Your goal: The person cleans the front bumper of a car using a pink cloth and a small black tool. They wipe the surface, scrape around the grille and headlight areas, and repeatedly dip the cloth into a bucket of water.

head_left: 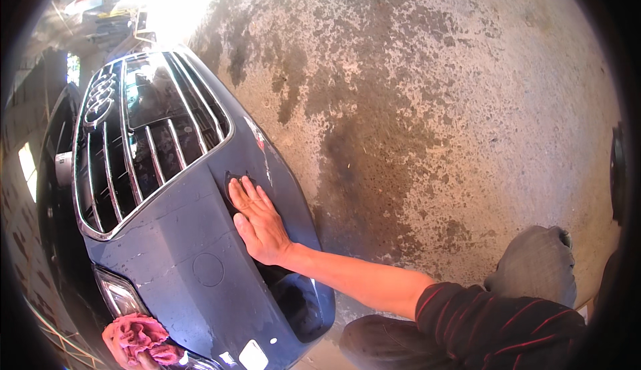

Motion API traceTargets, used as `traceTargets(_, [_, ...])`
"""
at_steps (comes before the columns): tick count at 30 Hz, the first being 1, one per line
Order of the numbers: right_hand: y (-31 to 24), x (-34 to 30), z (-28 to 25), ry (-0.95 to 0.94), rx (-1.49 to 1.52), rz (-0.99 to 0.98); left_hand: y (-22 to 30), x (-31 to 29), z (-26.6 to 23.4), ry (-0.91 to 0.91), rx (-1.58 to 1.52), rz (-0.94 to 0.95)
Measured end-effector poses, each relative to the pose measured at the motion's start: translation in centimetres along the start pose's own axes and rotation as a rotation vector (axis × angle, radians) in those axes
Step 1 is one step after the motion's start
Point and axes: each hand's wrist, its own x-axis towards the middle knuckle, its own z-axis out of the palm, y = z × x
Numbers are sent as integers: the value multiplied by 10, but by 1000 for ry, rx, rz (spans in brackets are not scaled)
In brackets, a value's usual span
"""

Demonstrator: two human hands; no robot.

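A dull blue-grey car bumper [177,226] stretches across the left half of the view. My right hand [259,226] lies flat on its lower part, fingers extended and pressed to the surface. Beneath the fingertips shows a small dark spot [232,176]; whether it is a hole or a wet patch I cannot tell. At the lower left, my left hand [115,348] is closed around a crumpled pinkish-red cloth [141,335], beside the headlight [121,295]. The cloth hides most of those fingers.
Above the bumper sits a chrome-edged grille [128,160] with upright bars. A dark lower air intake [297,303] opens below my right wrist. Patchy, stained concrete floor [427,123] spreads to the right. My bent knees [534,266] are close by at the lower right.
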Motion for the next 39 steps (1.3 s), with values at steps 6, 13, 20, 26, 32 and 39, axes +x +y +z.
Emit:
traceTargets(6, [-3,14,-5,-89,35,14,-5,0,-3,-10,-14,5])
traceTargets(13, [-12,23,-2,-72,95,97,-10,-1,2,21,5,36])
traceTargets(20, [8,10,-7,-132,56,-95,-11,-10,-4,-2,-32,-5])
traceTargets(26, [7,42,3,-13,231,-73,-15,-8,-3,38,4,43])
traceTargets(32, [10,11,-14,-115,46,-156,-1,0,4,19,-54,-25])
traceTargets(39, [-2,26,-98,209,-243,-123,2,-3,3,25,-9,16])
